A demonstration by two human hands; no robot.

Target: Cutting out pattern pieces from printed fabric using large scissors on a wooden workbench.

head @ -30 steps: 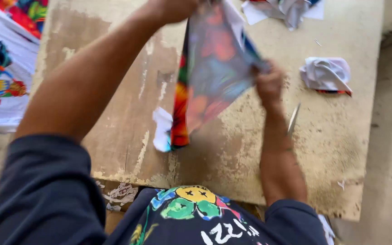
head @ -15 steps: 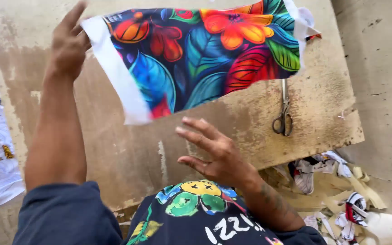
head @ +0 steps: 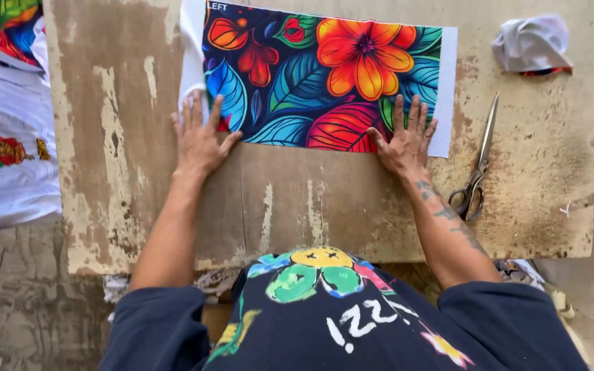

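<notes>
Left hand [head: 199, 141] and right hand [head: 405, 141] open, flat, pressing near edge of floral fabric panel [head: 324, 75]; looks thin, limp, light, best pinched at corners; scissors [head: 477, 172] right of right hand.

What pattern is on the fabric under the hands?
Bright tropical flowers and leaves, white border; fabric panel, head view.

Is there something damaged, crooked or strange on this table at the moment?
Mostly the table itself: its surface coating is worn and flaking in pale patches. The floral fabric panel lies flat, slightly askew, under the left hand and right hand. A crumpled cloth scrap sits at the far right corner, scissors nearby.
</notes>
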